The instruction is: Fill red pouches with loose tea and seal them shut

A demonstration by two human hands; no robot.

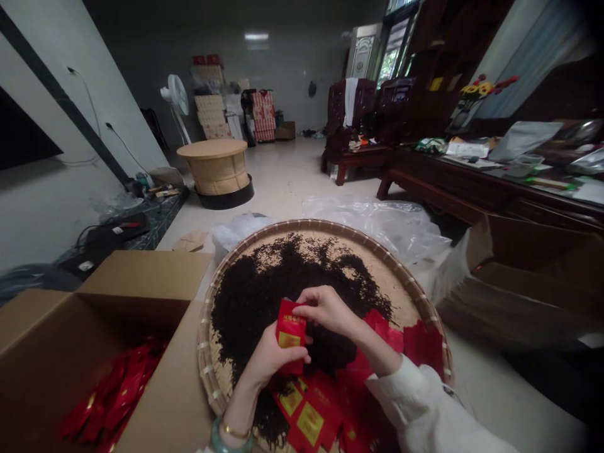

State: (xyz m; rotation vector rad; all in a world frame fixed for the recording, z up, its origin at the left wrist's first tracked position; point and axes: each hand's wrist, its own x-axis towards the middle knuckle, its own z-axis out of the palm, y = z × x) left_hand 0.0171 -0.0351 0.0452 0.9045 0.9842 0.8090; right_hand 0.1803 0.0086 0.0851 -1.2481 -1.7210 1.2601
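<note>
My left hand (274,358) is closed around a small red packet (290,327) with gold print, held upright over the tray. The fingers of my right hand (325,308) pinch the packet's upper right edge. Below them is a round woven bamboo tray (410,270) with a raised rim. Dark, loose tea leaves (264,283) are heaped across much of it. More red packets (325,402) lie flat at its near right side, some partly hidden by my right forearm. Whether the held packet contains anything cannot be seen.
At left stands an open cardboard box (146,277) with several red packets (117,396) inside. Another open box (519,283) is at right. Clear plastic sheeting (377,220) lies on the floor beyond the tray. Farther off are a round wooden stool-like drum (214,170) and a dark wooden table (434,182).
</note>
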